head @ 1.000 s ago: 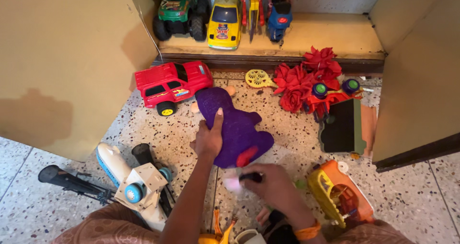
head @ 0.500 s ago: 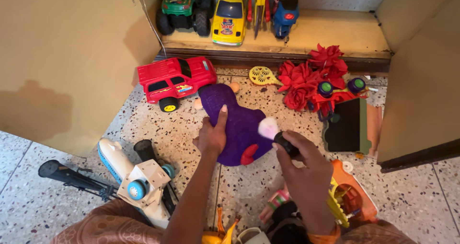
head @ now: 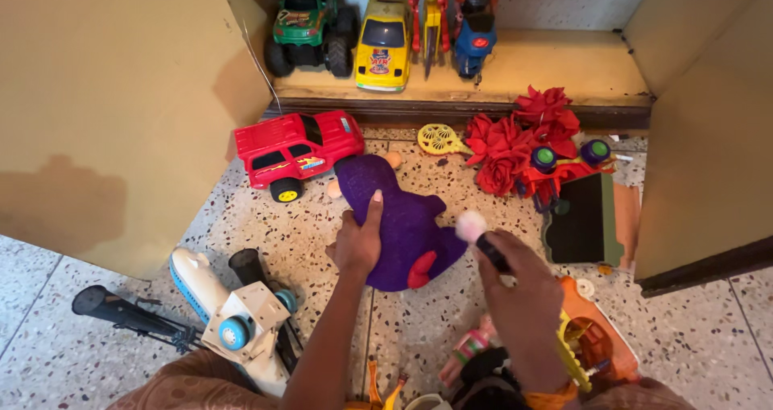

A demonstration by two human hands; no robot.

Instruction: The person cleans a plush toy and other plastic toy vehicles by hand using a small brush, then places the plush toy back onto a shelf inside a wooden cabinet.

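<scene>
Step in hand, as judged: dusting 1 purple plush toy that lies flat on the speckled floor; the next move would call for a light sweep across its surface with the plush pinned from sliding

Nearest row:
- 1 left hand, palm down on the plush's left edge, fingers spread flat and pressing, not clenched
- 1 right hand, fingers clenched around the black handle of 1 small brush; its pale pink tuft sits just beside the plush's right edge, contact unclear
- 1 orange wristband on the right wrist
- 1 white toy plane with blue wheels, lower left, touching 1 black toy gun
- 1 orange and yellow toy vehicle, lower right, partly behind the right hand
- Small toys at the bottom edge, too cut off to count

Middle row:
- 1 red toy pickup, just beside the plush's top end
- 1 black and green slate board, flat on the floor, right
- 1 bunch of red fabric roses
- 2 green and purple knobs on a red toy, touching the roses
- 1 yellow toy racket

Far row, on the cupboard shelf:
- 1 green monster truck
- 1 yellow toy car
- 1 red figure
- 1 blue figure toy
- 2 cupboard doors standing open
</scene>
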